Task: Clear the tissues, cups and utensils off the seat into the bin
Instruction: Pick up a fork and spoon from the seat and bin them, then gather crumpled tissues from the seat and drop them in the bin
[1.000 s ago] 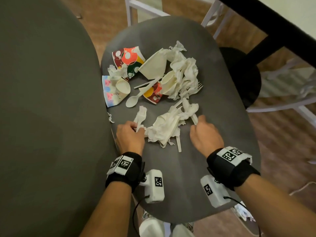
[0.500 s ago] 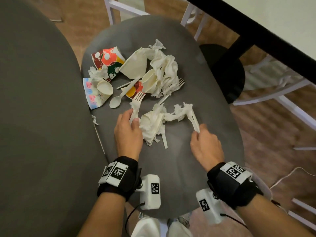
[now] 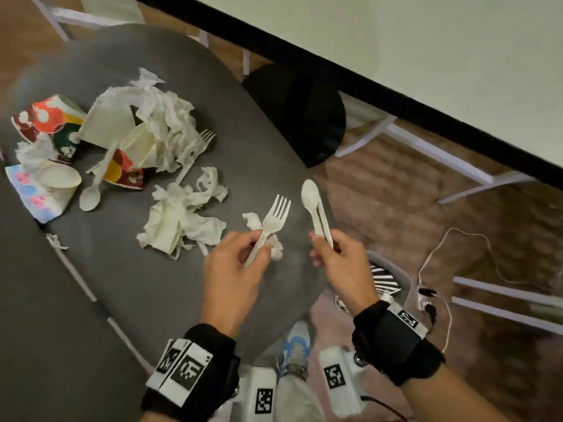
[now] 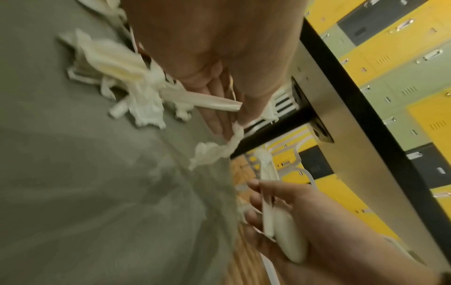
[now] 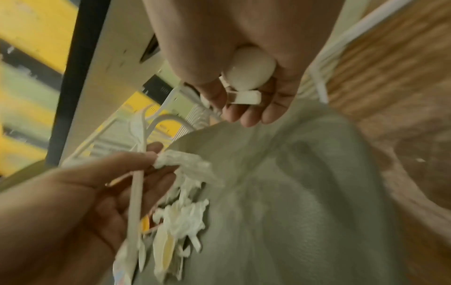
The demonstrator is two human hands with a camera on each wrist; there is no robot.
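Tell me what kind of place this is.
Probably a staff canteen or break room: yellow and grey metal lockers, a pale black-edged table, and a grey padded seat littered with disposable utensils.

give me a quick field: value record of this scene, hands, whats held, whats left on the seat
left hand: holds a white plastic fork and a scrap of tissue
right hand: holds white plastic utensils, spoon bowl up
seat: grey, padded
left on seat: crumpled tissues, paper cups, another spoon, another fork
bin: cannot tell

bin (image 3: 388, 278) mostly behind right hand (image 3: 341, 263)
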